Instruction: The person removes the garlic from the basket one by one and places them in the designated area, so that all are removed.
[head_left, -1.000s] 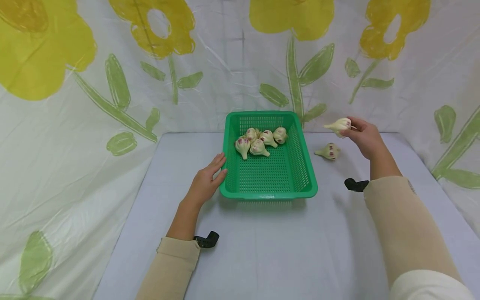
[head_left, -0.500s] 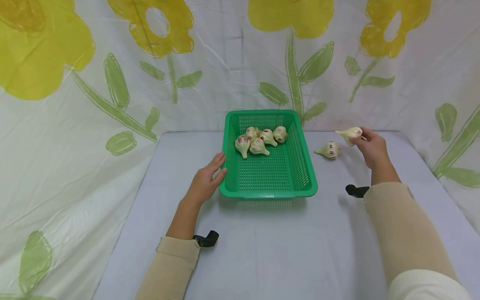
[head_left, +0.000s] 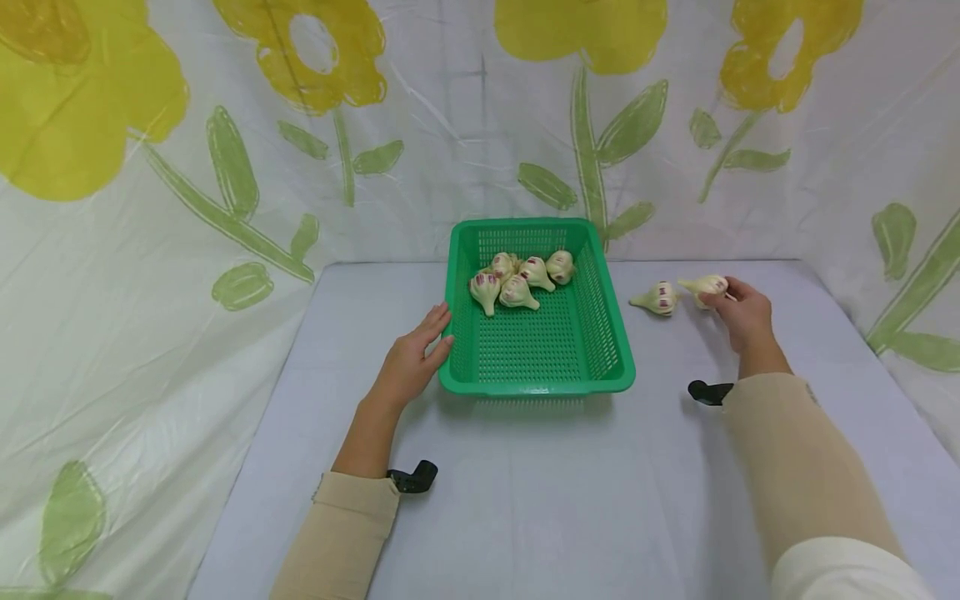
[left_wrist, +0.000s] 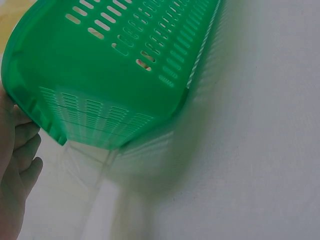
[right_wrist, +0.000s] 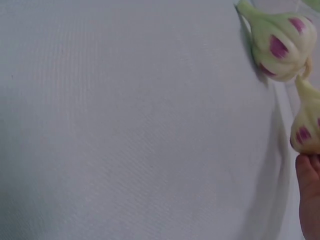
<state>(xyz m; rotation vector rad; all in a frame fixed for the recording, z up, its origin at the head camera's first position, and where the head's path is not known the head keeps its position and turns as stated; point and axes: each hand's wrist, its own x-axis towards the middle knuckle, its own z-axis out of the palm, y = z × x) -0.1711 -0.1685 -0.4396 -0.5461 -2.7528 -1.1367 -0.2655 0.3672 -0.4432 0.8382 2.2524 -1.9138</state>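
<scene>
My right hand (head_left: 744,318) pinches a garlic bulb (head_left: 703,287) by its root end, close over the table, its stem pointing left. Just left of it another garlic bulb (head_left: 657,298) with purple patches lies on the cloth; both bulbs show at the upper right of the right wrist view, the held bulb (right_wrist: 307,125) at the fingertips. My left hand (head_left: 408,360) rests with straight fingers against the left rim of a green plastic basket (head_left: 536,389). Inside the basket, several garlic bulbs (head_left: 517,292) lie grouped toward the back left.
A white cloth covers the table (head_left: 517,500). Behind it hangs a pale curtain (head_left: 465,150) painted with yellow flowers. Black wrist cameras sit at both cuffs, the left camera (head_left: 415,477) near the table's front.
My right hand has carried its garlic bulb right and then down, to beside the bulb on the table. The left hand and the basket have stayed in place.
</scene>
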